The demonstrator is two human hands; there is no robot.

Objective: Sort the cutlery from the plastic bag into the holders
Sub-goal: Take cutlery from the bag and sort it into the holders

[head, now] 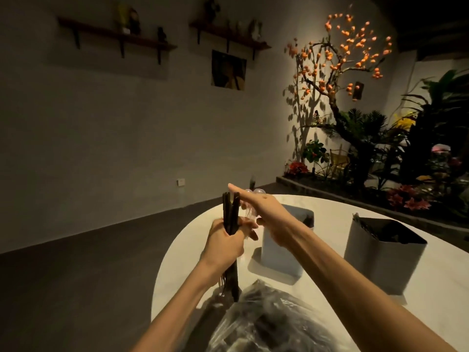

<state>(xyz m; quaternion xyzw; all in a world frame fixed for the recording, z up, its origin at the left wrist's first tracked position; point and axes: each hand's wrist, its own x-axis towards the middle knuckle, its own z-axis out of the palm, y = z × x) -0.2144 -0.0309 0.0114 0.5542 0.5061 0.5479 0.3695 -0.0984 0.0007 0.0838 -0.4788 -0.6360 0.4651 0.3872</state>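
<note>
1. A bundle of dark-handled cutlery (230, 217) is gripped upright in the left hand (224, 243), whose fingers are curled round its middle; the handles rise above the fist and the lower ends point down toward the plastic bag (266, 318).
2. The right hand (261, 207) is held flat above the left, fingers straight and pressed together, the fingertips touching the tops of the dark handles. Clear rounded pieces, possibly plastic spoons, are seen just behind this hand; whether they are held cannot be told.
3. The plastic bag, clear and crinkled with dark contents, lies at the near edge of the round white table (330, 214), below both forearms.
4. Two grey holders stand on the table: the near holder (281, 252) sits just beyond the hands, and the far holder (375, 260), to the right, shows dark items inside.
5. Behind the table, a lit tree with orange fruits (340, 49), green plants and wall shelves (119, 38) are visible.
</note>
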